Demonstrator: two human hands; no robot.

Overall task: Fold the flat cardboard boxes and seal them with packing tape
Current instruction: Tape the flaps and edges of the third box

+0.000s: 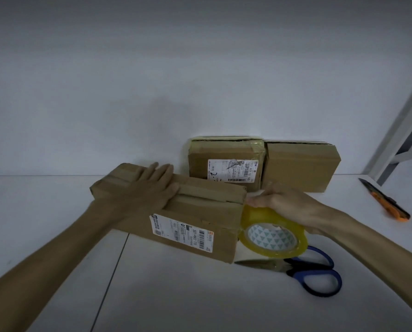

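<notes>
Our left forearm enters from the lower left corner, closest to the lens, and reaches up toward mid-frame. Left hand lies palm-down on top of the near box, fingers straight and held close together, pressing across the seam between the top flaps. This box sits on the white surface at centre frame, set at a slant with its left end farther from us. Flaps closed. A white shipping label shows on its front face.

Behind it, against the grey wall, we note a labelled box standing on edge, glossy tape over its top.

Just right of the near box's right end: tape roll, clear yellowish, held off the surface and touching the box's corner. Right hand comes in from the lower right, fingers curled over the roll's upper rim. Fingertips sit at the box's top right corner. We cannot tell whether they pinch a loose end of tape.

Blue-handled scissors lie flat below the roll, blades pointing left.

Plain box stands beside the labelled one, touching it. Orange utility knife lies at right, well apart. Grey metal frame leans at the right edge.
</notes>
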